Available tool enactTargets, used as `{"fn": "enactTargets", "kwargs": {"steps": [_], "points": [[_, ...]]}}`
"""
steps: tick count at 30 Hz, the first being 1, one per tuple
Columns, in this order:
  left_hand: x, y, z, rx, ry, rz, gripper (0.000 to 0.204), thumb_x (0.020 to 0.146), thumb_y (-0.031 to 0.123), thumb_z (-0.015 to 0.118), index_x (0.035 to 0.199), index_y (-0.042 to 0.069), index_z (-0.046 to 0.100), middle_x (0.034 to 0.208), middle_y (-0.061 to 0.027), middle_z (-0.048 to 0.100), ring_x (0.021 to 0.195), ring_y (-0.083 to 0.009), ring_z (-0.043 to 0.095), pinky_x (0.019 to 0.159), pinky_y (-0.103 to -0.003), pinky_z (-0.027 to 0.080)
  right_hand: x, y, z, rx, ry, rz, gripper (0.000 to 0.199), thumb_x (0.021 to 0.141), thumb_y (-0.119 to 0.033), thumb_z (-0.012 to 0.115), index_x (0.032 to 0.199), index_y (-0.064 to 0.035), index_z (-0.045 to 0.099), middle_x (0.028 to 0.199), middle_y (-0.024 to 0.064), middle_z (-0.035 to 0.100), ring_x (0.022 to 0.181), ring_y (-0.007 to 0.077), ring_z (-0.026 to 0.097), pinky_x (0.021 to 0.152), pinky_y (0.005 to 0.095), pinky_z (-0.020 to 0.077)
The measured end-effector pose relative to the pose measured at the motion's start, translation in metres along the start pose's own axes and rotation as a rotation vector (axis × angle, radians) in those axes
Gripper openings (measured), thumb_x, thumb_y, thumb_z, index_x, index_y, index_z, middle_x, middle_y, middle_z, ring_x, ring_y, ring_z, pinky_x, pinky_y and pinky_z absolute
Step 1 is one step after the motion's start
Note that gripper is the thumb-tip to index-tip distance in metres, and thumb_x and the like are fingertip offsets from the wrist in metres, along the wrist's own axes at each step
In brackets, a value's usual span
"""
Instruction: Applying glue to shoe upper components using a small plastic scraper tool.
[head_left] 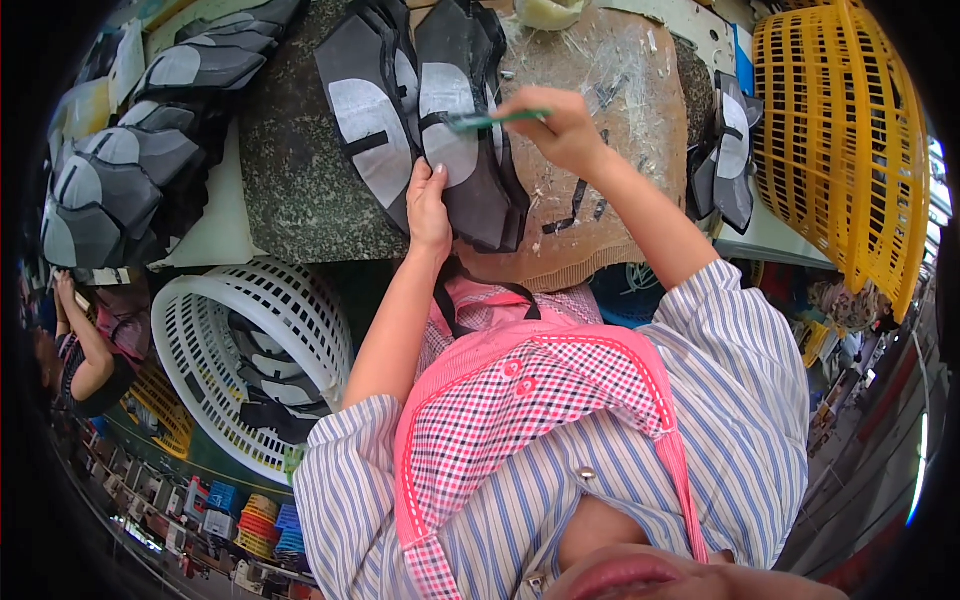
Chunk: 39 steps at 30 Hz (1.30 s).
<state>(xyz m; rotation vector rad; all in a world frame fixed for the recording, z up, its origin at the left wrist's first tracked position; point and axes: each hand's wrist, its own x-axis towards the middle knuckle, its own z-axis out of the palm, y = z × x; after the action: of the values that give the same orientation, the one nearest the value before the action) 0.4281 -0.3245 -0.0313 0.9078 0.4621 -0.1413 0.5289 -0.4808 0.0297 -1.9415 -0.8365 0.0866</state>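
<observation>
In front of me lie two stacks of dark, shoe-shaped pieces with light grey patches and a short black strip across each: a left stack (372, 130) and a right stack (478, 195). My left hand (430, 212) grips the right stack's left edge, in the gap between the two. Closed around a green-handled brush (508, 118), my right hand (562, 130) is over the right stack. The brush's head, smeared by motion, is at the light patch near the black strip. I cannot make out the bristles.
Brown cardboard (610, 190) with whitish smears and black scraps covers the bench's right. More overlapping pieces (110, 190) lie at left; others (733, 150) at right. A white basket (190, 300) holds pieces below. Yellow baskets (830, 140) stand right; a pale bowl (550, 12) sits at the far edge.
</observation>
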Motion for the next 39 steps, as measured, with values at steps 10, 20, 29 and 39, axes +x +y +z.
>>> {"fn": "enactTargets", "kwargs": {"steps": [10,20,29,39], "points": [[-0.002,-0.001,0.011,0.025,0.067,0.071,0.019,0.082,0.011,0.036,0.095,0.001,0.045,0.092,-0.0045,0.051,0.084,-0.0113,0.047,0.076,-0.023,0.035,-0.015,-0.007,0.005,0.274,0.162,0.201,0.009,0.069,0.002,0.055,0.077,-0.0017,0.056,0.067,0.0044,0.055,0.057,0.0106,0.050,0.052,0.0207,0.0398],[-0.001,-0.006,0.005,0.064,0.090,0.108,0.017,0.082,0.011,0.037,0.093,0.002,0.046,0.090,-0.0030,0.050,0.081,-0.0087,0.044,0.075,-0.021,0.033,0.000,-0.026,-0.010,0.445,0.095,0.217,0.005,0.077,-0.004,0.051,0.080,-0.0013,0.053,0.075,0.0035,0.056,0.059,0.0087,0.051,0.055,0.0209,0.0415],[-0.005,0.001,0.011,0.167,0.151,0.116,0.019,0.082,0.011,0.038,0.096,0.000,0.045,0.091,-0.0040,0.051,0.083,-0.0098,0.045,0.075,-0.021,0.034,0.041,-0.008,-0.022,-0.379,-0.257,0.391,0.015,0.073,-0.014,0.057,0.075,-0.0047,0.046,0.062,-0.0005,0.051,0.058,0.0044,0.048,0.052,0.0184,0.0383],[-0.004,0.001,0.010,0.305,0.138,0.123,0.018,0.082,0.011,0.038,0.093,0.000,0.046,0.089,-0.0044,0.051,0.081,-0.0088,0.045,0.074,-0.021,0.034,0.042,-0.028,-0.009,-0.309,-0.242,0.383,0.018,0.069,-0.017,0.059,0.075,-0.0047,0.048,0.065,0.0046,0.056,0.058,0.0122,0.054,0.055,0.0235,0.0425]]}}
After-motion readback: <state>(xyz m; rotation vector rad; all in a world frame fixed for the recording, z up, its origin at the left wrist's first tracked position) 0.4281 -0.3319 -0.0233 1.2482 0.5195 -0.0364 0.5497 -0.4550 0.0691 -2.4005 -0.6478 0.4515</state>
